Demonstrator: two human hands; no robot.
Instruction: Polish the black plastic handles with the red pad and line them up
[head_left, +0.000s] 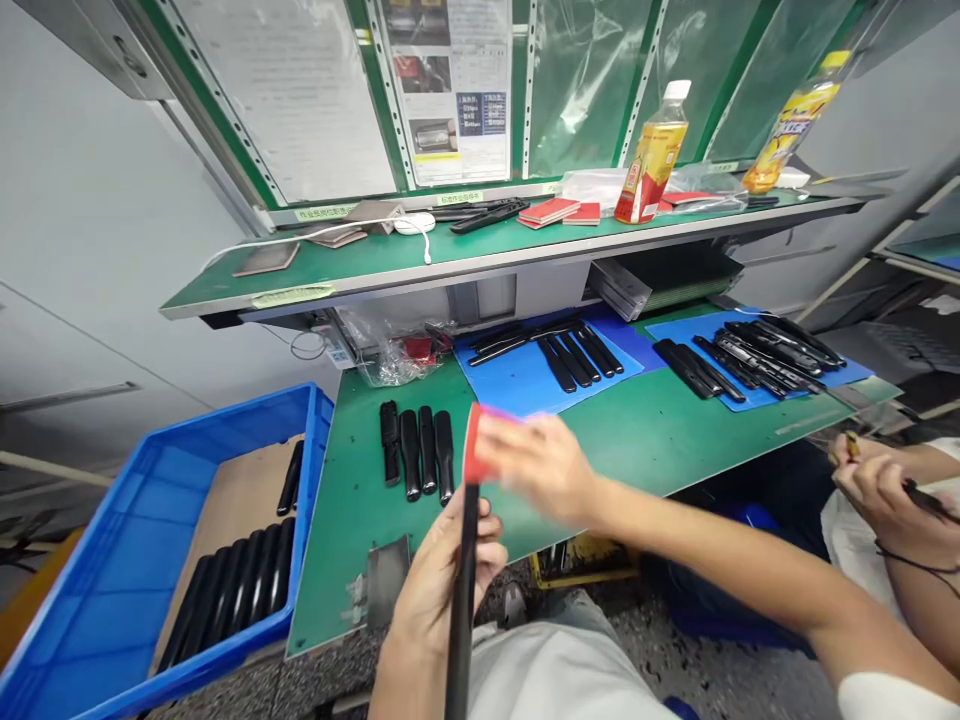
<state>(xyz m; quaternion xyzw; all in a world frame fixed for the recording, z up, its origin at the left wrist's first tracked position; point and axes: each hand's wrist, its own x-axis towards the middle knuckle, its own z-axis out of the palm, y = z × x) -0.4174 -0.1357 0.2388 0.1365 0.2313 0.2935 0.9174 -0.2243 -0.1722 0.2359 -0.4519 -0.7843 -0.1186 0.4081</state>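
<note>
Green workbench (637,440) w/ shelf above, blue mats (525,385) carrying black strips. Left hand (442,580) is clenched round a long black strip (461,610), upright over the bench's front edge, just below 4 black pieces (416,450). Right hand (540,465), blurred, grasps a red pad (474,443) at the strip's top end. Blue crate (90,590) at left holds more black parts. Co-worker's hands (874,480) at far right.

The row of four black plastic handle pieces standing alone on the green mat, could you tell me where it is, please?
In the head view the four black plastic handle pieces lie left of centre on the green mat, between the blue crate and the blue sheet.
</note>
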